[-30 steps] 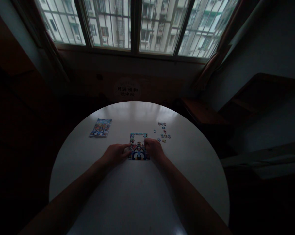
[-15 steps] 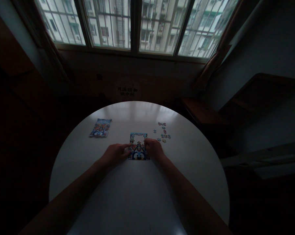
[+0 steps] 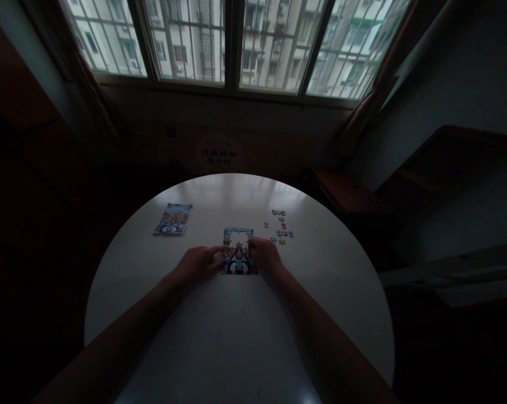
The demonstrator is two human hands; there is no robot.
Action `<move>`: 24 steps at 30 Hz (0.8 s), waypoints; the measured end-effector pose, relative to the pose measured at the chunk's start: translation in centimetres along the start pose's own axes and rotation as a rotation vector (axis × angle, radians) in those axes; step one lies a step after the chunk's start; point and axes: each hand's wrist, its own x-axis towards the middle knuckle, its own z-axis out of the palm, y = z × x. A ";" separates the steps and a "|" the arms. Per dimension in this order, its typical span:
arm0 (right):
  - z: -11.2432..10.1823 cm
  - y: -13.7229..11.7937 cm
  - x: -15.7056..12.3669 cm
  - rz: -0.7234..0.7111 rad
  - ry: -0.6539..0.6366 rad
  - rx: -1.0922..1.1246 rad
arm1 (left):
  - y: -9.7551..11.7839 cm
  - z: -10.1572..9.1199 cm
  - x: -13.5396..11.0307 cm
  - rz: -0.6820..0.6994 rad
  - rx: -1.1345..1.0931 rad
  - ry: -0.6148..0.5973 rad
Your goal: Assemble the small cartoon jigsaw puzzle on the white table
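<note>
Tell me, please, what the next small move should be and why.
Perhaps press the jigsaw at its right border with the right hand, whose fingers are at that edge beside an unfilled gap; the left hand, at the opposite edge, could steady it.

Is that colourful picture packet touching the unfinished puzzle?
Apart: the head view shows a strip of white tabletop between the packet and the puzzle.

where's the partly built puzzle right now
In the head view, the partly built puzzle lies on the white table between the left hand and the right hand, left of the loose pieces.
</note>
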 end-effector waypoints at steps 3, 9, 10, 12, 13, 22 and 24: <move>0.1 0.0 0.0 0.005 -0.002 -0.002 | 0.0 0.0 0.0 0.000 0.008 -0.007; 0.3 0.1 0.1 0.007 0.008 -0.002 | 0.1 0.1 0.0 -0.011 0.011 0.003; 0.3 0.0 0.0 0.008 0.005 -0.004 | 0.1 0.1 0.0 -0.010 0.011 0.006; 0.2 0.0 0.0 0.007 -0.001 -0.007 | 0.0 0.3 0.1 -0.012 0.012 0.014; 0.2 0.0 0.0 0.005 -0.003 -0.007 | 0.0 0.3 0.1 -0.015 0.012 0.017; -0.1 -0.1 0.0 0.002 -0.005 0.019 | 0.1 0.2 0.0 0.001 -0.001 0.016; -0.2 -0.2 -0.1 0.007 -0.013 0.019 | 0.0 0.1 0.0 0.012 -0.008 0.017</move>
